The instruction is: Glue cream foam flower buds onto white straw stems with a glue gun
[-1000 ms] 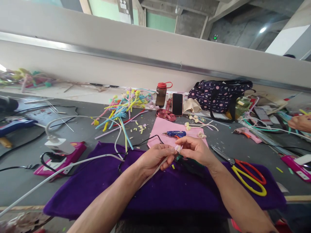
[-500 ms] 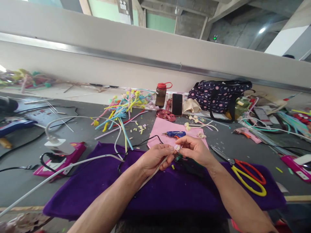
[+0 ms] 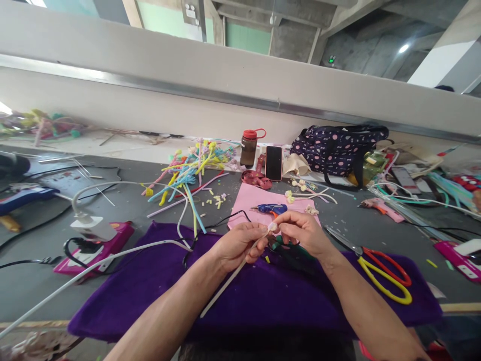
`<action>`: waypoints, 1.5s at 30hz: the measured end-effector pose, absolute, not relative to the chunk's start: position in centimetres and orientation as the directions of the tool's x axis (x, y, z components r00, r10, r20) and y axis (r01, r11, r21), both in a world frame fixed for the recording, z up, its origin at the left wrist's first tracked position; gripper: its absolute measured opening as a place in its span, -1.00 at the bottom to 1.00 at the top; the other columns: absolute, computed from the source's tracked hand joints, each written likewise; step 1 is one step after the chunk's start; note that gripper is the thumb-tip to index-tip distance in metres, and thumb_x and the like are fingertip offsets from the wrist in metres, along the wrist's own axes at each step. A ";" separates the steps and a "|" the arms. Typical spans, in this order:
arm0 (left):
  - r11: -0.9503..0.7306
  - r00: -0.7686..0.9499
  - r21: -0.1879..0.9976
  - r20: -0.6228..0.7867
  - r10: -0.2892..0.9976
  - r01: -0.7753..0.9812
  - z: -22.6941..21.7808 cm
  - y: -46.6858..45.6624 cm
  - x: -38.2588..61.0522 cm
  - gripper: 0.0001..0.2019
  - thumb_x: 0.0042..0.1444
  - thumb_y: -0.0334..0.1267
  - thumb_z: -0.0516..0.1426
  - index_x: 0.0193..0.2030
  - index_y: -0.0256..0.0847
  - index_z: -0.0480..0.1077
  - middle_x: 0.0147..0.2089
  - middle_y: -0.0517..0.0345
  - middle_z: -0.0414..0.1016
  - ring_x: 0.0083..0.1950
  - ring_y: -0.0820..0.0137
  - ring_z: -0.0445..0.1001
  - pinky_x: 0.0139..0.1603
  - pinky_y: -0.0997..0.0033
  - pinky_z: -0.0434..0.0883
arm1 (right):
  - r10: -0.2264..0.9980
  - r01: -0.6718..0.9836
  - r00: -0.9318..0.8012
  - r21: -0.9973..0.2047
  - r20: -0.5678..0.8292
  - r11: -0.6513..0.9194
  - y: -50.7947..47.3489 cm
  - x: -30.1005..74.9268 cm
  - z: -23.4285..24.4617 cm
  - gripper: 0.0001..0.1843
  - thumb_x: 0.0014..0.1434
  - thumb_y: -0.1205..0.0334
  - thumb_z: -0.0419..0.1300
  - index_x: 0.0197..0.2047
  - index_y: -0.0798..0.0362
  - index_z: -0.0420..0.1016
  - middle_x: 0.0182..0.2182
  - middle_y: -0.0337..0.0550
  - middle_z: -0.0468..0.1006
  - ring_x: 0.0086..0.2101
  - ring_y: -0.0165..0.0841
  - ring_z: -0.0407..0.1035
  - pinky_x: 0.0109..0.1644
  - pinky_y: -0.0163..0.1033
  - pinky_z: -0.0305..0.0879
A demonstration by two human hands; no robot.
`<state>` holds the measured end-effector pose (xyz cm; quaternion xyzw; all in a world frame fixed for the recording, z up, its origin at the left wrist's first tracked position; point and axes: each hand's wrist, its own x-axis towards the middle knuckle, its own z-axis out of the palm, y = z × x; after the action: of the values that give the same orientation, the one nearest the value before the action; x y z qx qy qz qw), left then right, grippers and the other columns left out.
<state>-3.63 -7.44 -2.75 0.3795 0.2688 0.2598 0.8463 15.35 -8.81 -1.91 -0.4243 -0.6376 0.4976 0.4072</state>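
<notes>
My left hand (image 3: 246,243) pinches a cream pipe-cleaner stem (image 3: 225,288) near its upper end. The stem slants down toward me over the purple cloth (image 3: 150,296). At its tip sits a small whitish-pink flower-like head (image 3: 272,227). My right hand (image 3: 300,233) closes thumb and fingertips on the edge of that head. Just beyond both hands, a blue glue gun (image 3: 269,208) lies on a pink sheet (image 3: 244,198). Something dark green (image 3: 291,245), partly hidden, is under my right hand.
Scissors (image 3: 383,273) with red and yellow handles lie to the right. Colourful pipe-cleaner pieces (image 3: 188,173) are heaped at back left. A bottle (image 3: 248,149), a phone (image 3: 273,163) and a patterned bag (image 3: 338,150) stand behind. Cables cross from a magenta power strip (image 3: 120,235) at left.
The stem's lower end has swung to the left, clear of my left forearm, and more of it shows. The small head has turned slightly between my fingers.
</notes>
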 end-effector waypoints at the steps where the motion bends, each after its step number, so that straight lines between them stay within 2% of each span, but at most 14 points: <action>1: 0.576 0.725 0.783 -0.254 0.640 -0.235 -2.8 -7.4 -3.6 -0.81 0.05 -0.23 0.13 -0.43 -0.34 0.32 -0.64 0.29 0.24 -0.74 0.68 0.06 -0.80 0.71 -0.04 | 0.948 0.136 -0.304 -0.980 0.095 0.142 -8.8 15.3 -2.0 -0.84 0.08 0.25 0.15 -0.27 0.13 0.47 -0.65 -0.30 0.38 -0.66 -0.53 0.21 -0.63 -0.43 0.09; 8: 0.545 0.687 0.800 -0.248 0.683 -0.252 -2.9 -7.5 -3.5 -0.88 0.04 -0.28 0.11 -0.40 -0.31 0.30 -0.62 0.27 0.31 -0.74 0.64 0.15 -0.80 0.68 0.10 | 0.953 0.159 -0.295 -0.979 0.073 0.125 -8.5 15.1 -2.5 -0.88 0.07 0.23 0.15 -0.37 0.10 0.43 -0.69 -0.34 0.34 -0.67 -0.53 0.19 -0.65 -0.45 0.06; 12: 0.522 0.662 0.815 -0.249 0.707 -0.252 -2.9 -7.5 -3.4 -0.87 0.04 -0.28 0.12 -0.40 -0.31 0.29 -0.62 0.25 0.35 -0.75 0.63 0.20 -0.79 0.68 0.14 | 0.953 0.144 -0.295 -0.984 0.062 0.109 -8.4 14.9 -2.6 -0.87 0.06 0.21 0.15 -0.38 0.10 0.42 -0.62 -0.31 0.40 -0.66 -0.53 0.21 -0.64 -0.44 0.06; 16: 0.517 0.662 0.825 -0.258 0.703 -0.228 -3.1 -7.3 -3.5 -0.85 0.05 -0.24 0.12 -0.37 -0.31 0.30 -0.62 0.24 0.37 -0.74 0.60 0.26 -0.78 0.70 0.17 | 0.956 0.136 -0.289 -0.986 0.056 0.099 -8.2 15.1 -2.8 -0.78 0.11 0.14 0.10 -0.34 0.11 0.45 -0.51 -0.23 0.47 -0.65 -0.53 0.25 -0.66 -0.43 0.04; 18: 0.522 0.666 0.824 -0.264 0.697 -0.219 -3.0 -7.3 -3.5 -0.84 0.07 -0.23 0.12 -0.37 -0.32 0.31 -0.62 0.23 0.38 -0.74 0.60 0.27 -0.78 0.70 0.18 | 0.958 0.140 -0.281 -0.985 0.059 0.102 -8.1 15.2 -2.8 -0.74 0.14 0.11 0.08 -0.28 0.11 0.47 -0.54 -0.23 0.46 -0.65 -0.52 0.24 -0.66 -0.43 0.03; 22: 0.524 0.670 0.823 -0.263 0.694 -0.220 -3.0 -7.4 -3.5 -0.83 0.05 -0.23 0.13 -0.39 -0.33 0.31 -0.64 0.23 0.37 -0.75 0.61 0.25 -0.79 0.70 0.17 | 0.944 0.146 -0.325 -0.983 0.060 0.113 -8.4 15.2 -2.6 -0.69 0.06 0.12 0.19 -0.14 0.08 0.45 -0.55 -0.26 0.44 -0.60 -0.50 0.25 -0.60 -0.42 0.11; 25: 0.525 0.667 0.822 -0.268 0.696 -0.218 -3.0 -7.5 -3.5 -0.84 0.04 -0.24 0.13 -0.39 -0.32 0.31 -0.63 0.22 0.38 -0.76 0.60 0.25 -0.79 0.69 0.16 | 0.930 0.142 -0.361 -0.981 0.073 0.132 -8.7 15.0 -2.4 -0.69 0.02 0.15 0.22 -0.15 0.09 0.45 -0.48 -0.23 0.45 -0.56 -0.49 0.27 -0.55 -0.40 0.17; 30: 0.495 0.665 0.854 -0.277 0.693 -0.160 -3.0 -7.5 -3.4 -0.81 0.04 -0.20 0.13 -0.40 -0.30 0.30 -0.62 0.21 0.39 -0.74 0.58 0.28 -0.79 0.68 0.18 | 0.937 0.174 -0.339 -0.972 0.089 0.155 -8.7 15.0 -2.6 -0.80 0.05 0.16 0.20 -0.27 0.08 0.48 -0.55 -0.27 0.41 -0.58 -0.49 0.25 -0.56 -0.40 0.16; 34: 0.449 0.647 0.883 -0.262 0.716 -0.139 -2.8 -7.6 -3.3 -0.80 0.06 -0.17 0.10 -0.37 -0.32 0.32 -0.58 0.15 0.42 -0.69 0.54 0.34 -0.77 0.66 0.22 | 0.944 0.182 -0.320 -0.972 0.083 0.147 -8.6 15.0 -2.5 -0.83 0.06 0.17 0.19 -0.30 0.08 0.46 -0.57 -0.30 0.39 -0.60 -0.51 0.25 -0.59 -0.42 0.13; 37: 0.413 0.632 0.900 -0.240 0.737 -0.141 -2.7 -7.7 -3.3 -0.79 0.00 -0.19 0.15 -0.32 -0.31 0.32 -0.51 0.12 0.45 -0.62 0.51 0.39 -0.72 0.64 0.26 | 0.951 0.179 -0.299 -0.974 0.083 0.141 -8.7 15.0 -2.4 -0.84 0.06 0.18 0.18 -0.31 0.10 0.45 -0.58 -0.31 0.38 -0.61 -0.53 0.24 -0.61 -0.44 0.11; 42: 0.321 0.529 0.941 -0.218 0.820 -0.110 -2.6 -7.9 -3.1 -0.75 -0.08 -0.21 0.22 -0.33 -0.30 0.29 -0.51 0.15 0.44 -0.61 0.53 0.38 -0.70 0.65 0.26 | 0.942 0.169 -0.333 -0.980 0.043 0.104 -8.5 15.1 -2.6 -0.77 0.08 0.11 0.16 -0.31 0.12 0.46 -0.61 -0.30 0.38 -0.64 -0.53 0.22 -0.62 -0.44 0.09; 45: 0.294 0.495 0.951 -0.211 0.843 -0.096 -2.6 -8.0 -3.0 -0.75 -0.07 -0.19 0.21 -0.36 -0.30 0.28 -0.54 0.19 0.42 -0.65 0.55 0.35 -0.73 0.66 0.23 | 0.941 0.155 -0.332 -0.981 0.059 0.116 -8.3 15.3 -2.8 -0.67 0.16 0.03 0.06 -0.26 0.14 0.47 -0.64 -0.28 0.37 -0.66 -0.52 0.22 -0.64 -0.43 0.06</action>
<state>-2.98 -8.01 -2.56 0.4933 0.3783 0.3308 0.7100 15.27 -8.29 -2.79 -0.4289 -0.6389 0.5080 0.3871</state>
